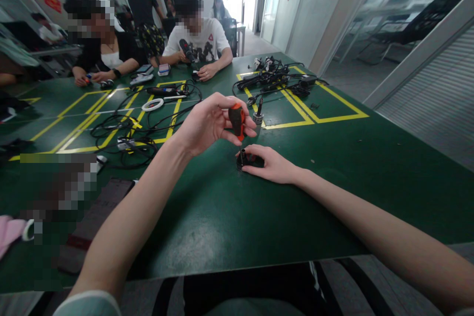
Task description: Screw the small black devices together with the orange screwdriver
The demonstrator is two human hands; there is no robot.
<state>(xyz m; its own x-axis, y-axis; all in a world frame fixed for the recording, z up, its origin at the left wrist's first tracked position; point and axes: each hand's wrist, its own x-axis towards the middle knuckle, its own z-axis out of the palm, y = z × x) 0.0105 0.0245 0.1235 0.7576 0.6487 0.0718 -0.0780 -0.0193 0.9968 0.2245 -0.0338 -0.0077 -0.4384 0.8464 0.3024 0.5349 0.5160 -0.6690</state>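
My left hand (215, 121) is closed around the orange and black handle of a screwdriver (237, 121). The screwdriver stands upright with its tip down at a small black part (244, 162) on the green table. Fingers of my right hand (272, 164) grip that black part from the right and press it against the tabletop. Part of it is hidden under my fingers, so its exact kind cannot be made out. Just beyond my hands stands a metal piece with a dark upright shaft (258, 114).
Tangled black cables (122, 131) and a white ring (152, 104) lie to the left, near a dark flat case (98, 222). More cables and black devices (272, 76) are heaped at the back right. Yellow tape (342, 118) marks the green table (333, 158). Across it sit co-workers (202, 42).
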